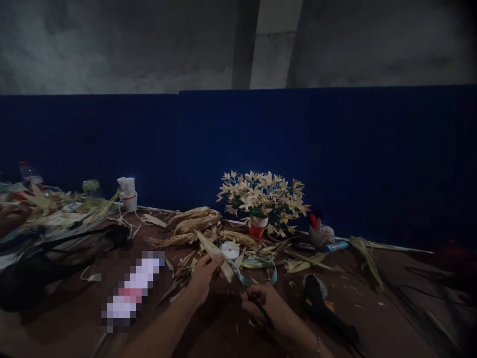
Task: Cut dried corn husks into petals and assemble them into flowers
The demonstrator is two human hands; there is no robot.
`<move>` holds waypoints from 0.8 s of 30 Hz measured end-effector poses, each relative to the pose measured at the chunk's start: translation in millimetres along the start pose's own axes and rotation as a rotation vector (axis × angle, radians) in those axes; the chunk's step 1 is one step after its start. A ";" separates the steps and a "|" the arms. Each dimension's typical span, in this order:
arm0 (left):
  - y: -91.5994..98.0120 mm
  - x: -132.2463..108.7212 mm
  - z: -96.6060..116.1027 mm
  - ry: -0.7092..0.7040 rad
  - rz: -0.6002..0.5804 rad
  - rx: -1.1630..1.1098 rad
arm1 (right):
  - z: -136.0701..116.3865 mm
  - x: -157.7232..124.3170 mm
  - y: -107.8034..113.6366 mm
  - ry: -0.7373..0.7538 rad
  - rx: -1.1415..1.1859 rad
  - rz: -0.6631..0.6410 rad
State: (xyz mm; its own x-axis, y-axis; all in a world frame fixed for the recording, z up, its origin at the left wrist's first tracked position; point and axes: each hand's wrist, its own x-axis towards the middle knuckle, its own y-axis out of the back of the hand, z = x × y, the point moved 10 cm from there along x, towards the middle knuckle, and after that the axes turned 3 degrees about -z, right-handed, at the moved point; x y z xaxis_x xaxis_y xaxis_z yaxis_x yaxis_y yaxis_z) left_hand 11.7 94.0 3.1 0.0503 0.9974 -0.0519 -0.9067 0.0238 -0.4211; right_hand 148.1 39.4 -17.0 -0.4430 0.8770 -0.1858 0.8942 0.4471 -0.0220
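A pale corn husk [209,247] is pinched in my left hand [204,272], its pointed end rising up and to the left. My right hand [261,301] grips a pair of dark scissors [263,312] by the handles. Their blades reach up and left to the husk's lower end; whether they touch it I cannot tell. Just beyond my hands lie a white roll [230,250] and a loop of light blue ribbon [275,273]. A black glue gun [323,306] rests to the right of my right hand.
Behind stands a red cup [258,227] holding husk flowers [261,196]. Dried husks [197,221] are heaped beside it. On the left are a blurred-out bright object [134,293], a black bag [26,278] and a white cup [129,199]. A blue partition [149,144] backs the table.
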 end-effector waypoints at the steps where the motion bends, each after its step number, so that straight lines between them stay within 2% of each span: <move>1: -0.2 0.3 0.4 0.000 -0.011 0.018 | 0.8 -0.3 0.7 -0.006 -0.015 0.000; 5: -0.7 1.0 3.2 -0.014 -0.043 0.088 | 1.0 -1.3 3.6 -0.014 -0.053 0.016; 12: 0.0 2.1 2.2 0.010 -0.029 0.089 | -0.3 -3.1 8.0 -0.045 -0.147 0.042; 18: 1.0 1.8 -0.2 0.033 -0.020 0.058 | 4.2 -2.2 6.1 -0.066 -0.159 -0.004; 24: 2.5 2.6 -3.7 0.036 -0.023 0.103 | 0.0 -3.9 4.5 -0.092 -0.180 0.003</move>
State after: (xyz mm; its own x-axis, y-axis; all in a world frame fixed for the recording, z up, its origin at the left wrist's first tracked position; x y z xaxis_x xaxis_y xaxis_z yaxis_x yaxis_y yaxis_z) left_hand 11.1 96.4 -1.4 0.0852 0.9934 -0.0764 -0.9432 0.0557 -0.3275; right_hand 153.9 38.0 -16.4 -0.4256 0.8622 -0.2748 0.8659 0.4763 0.1530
